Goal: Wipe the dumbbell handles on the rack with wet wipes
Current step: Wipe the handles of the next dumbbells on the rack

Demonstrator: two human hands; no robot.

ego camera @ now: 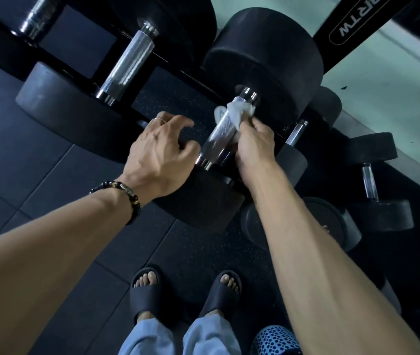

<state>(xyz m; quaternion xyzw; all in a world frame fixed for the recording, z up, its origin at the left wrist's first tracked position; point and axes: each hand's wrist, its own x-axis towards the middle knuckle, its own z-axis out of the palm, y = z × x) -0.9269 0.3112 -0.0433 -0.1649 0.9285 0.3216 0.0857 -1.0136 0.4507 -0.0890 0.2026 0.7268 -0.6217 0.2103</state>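
- Right hand [253, 139] pinches the wet wipe [239, 112] round the handle [223, 129], whose long axis slants toward the far-right head.
- Left hand [157, 155] rests loosely curled on the near weight head [198, 201] (holding nothing).

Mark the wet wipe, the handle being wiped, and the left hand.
wet wipe [239, 110], head view, its crumpled middle.
handle [218, 133], head view, bare knurled middle.
left hand [156, 156], head view, back of the hand.
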